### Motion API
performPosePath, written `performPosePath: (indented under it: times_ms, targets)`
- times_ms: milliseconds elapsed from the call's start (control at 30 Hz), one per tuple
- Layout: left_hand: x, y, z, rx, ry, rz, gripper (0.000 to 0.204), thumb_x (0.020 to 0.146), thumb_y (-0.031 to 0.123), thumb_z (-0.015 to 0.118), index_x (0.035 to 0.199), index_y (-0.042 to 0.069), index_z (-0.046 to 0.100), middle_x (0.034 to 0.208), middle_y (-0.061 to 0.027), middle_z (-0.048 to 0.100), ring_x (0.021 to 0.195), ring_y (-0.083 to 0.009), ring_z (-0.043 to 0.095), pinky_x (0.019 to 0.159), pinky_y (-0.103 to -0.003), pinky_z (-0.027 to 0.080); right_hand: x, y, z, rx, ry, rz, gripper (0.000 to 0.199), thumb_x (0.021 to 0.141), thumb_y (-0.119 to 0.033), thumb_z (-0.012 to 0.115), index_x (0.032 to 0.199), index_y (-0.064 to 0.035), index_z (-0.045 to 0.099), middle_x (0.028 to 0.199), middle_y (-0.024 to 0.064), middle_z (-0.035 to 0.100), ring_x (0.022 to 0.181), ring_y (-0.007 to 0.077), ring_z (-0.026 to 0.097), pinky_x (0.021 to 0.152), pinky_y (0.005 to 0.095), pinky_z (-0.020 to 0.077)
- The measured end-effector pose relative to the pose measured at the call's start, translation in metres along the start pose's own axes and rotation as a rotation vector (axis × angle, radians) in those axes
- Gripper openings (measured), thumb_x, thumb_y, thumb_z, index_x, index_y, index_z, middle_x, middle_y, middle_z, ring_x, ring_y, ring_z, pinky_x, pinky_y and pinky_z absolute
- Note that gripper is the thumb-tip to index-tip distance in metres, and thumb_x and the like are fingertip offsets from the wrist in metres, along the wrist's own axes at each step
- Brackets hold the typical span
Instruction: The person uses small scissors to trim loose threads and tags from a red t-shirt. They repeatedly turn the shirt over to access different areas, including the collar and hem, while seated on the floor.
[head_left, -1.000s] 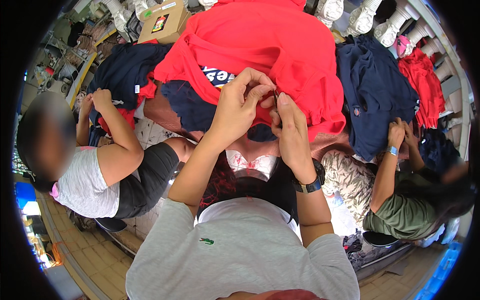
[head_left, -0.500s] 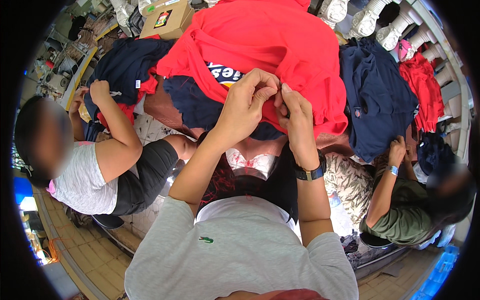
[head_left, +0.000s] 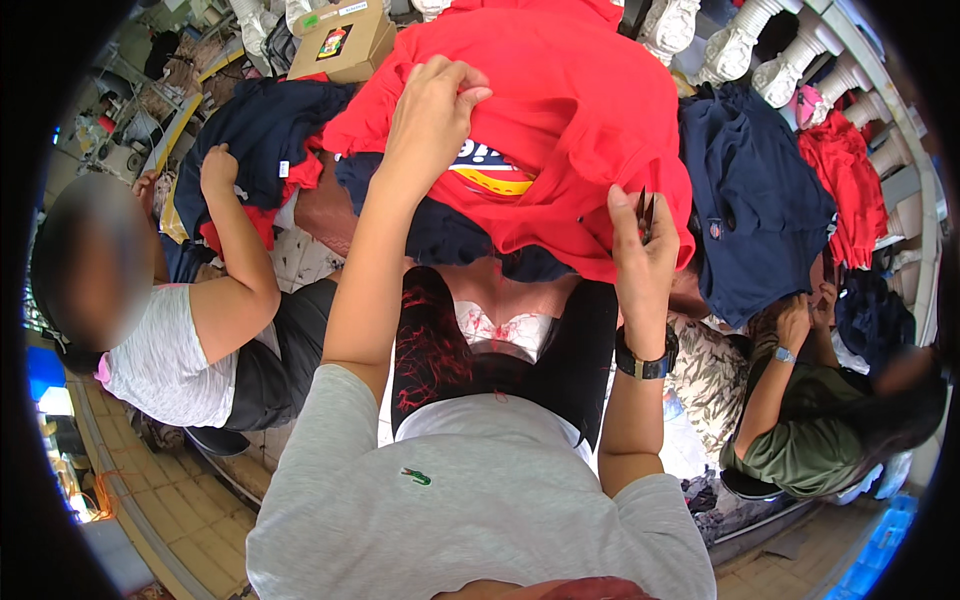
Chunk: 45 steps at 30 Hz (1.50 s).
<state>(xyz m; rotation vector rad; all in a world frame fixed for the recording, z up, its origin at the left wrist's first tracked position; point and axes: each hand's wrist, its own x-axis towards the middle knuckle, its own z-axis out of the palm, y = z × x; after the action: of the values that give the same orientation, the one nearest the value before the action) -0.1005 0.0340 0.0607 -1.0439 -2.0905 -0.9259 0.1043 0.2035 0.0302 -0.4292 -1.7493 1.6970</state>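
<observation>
A red garment (head_left: 570, 90) with a white, blue and yellow print is spread in front of me, over dark navy cloth (head_left: 445, 232). Above its left part is my left hand (head_left: 432, 112), fingers curled and thumb close to the fingertips. Whatever they may pinch is too small to make out. My right hand (head_left: 645, 245), at the garment's lower right, is closed around small thread snips (head_left: 648, 212), dark blades pointing up and away from me. Its thumb lies along the near side of the red cloth.
A cardboard box (head_left: 345, 45) stands at the back left. Navy garments lie on both sides, one (head_left: 755, 205) to the right beside red cloth (head_left: 845, 185). Co-workers sit left (head_left: 170, 340) and right (head_left: 810, 430), handling cloth. White balusters (head_left: 735, 45) line the back right.
My hands were together over the print and have moved apart, the left up and leftward, the right down and rightward. The snips' blades now show, and more of the print is uncovered.
</observation>
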Motion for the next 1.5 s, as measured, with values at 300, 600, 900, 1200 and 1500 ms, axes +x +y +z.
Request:
performPosePath:
  times_ms: [300, 600, 900, 1200, 1500]
  targets:
    - [-0.005, 0.010, -0.017, -0.503, -0.041, -0.378, 0.015, 0.105, 0.010, 0.054, 0.098, -0.001, 0.060, 0.086, -0.0028, 0.062, 0.075, -0.0105, 0.055, 0.071, -0.027, 0.047, -0.007, 0.003, -0.012, -0.043, -0.038, 0.020, 0.019, 0.099, -0.017, 0.069, 0.095, 0.0012, 0.066, 0.083, 0.0046, 0.069, 0.081, 0.0089, 0.061, 0.077, 0.0252, 0.0484]
    - [-0.086, 0.084, -0.083, -0.995, -0.908, -0.175, 0.007, 0.094, 0.009, 0.066, 0.096, 0.003, 0.064, 0.090, -0.0074, 0.064, 0.086, -0.0207, 0.064, 0.079, -0.030, 0.048, -0.012, -0.001, -0.023, -0.054, -0.037, -0.022, 0.015, 0.099, -0.014, 0.067, 0.100, 0.0015, 0.065, 0.091, 0.0060, 0.071, 0.088, 0.0096, 0.063, 0.082, 0.0249, 0.0500]
    - [-0.073, 0.100, -0.028, -0.443, -0.122, -0.155, 0.019, 0.088, 0.000, 0.072, 0.100, 0.000, 0.059, 0.091, -0.0093, 0.057, 0.079, -0.0196, 0.058, 0.074, -0.032, 0.049, -0.005, 0.005, -0.011, 0.032, 0.005, -0.154, 0.025, 0.092, -0.001, 0.073, 0.112, -0.0001, 0.058, 0.110, 0.0086, 0.064, 0.095, 0.0096, 0.062, 0.075, 0.0234, 0.0555]
    - [-0.058, 0.125, 0.022, -0.552, -0.051, -0.013, 0.025, 0.087, -0.005, 0.069, 0.110, 0.000, 0.061, 0.103, -0.0132, 0.054, 0.084, -0.0239, 0.062, 0.073, -0.035, 0.054, 0.003, 0.011, -0.009, 0.079, 0.035, -0.208, 0.022, 0.090, 0.001, 0.075, 0.110, 0.0006, 0.065, 0.100, 0.0045, 0.068, 0.080, 0.0031, 0.059, 0.067, 0.0177, 0.0477]
    - [-0.060, 0.124, 0.038, -0.534, -0.015, -0.023, 0.024, 0.085, -0.004, 0.072, 0.107, 0.002, 0.065, 0.100, -0.0107, 0.057, 0.091, -0.0232, 0.063, 0.079, -0.033, 0.054, 0.001, 0.014, -0.017, 0.076, 0.034, -0.188, 0.019, 0.092, 0.000, 0.074, 0.110, 0.0007, 0.069, 0.097, 0.0043, 0.071, 0.080, 0.0045, 0.061, 0.071, 0.0192, 0.0489]
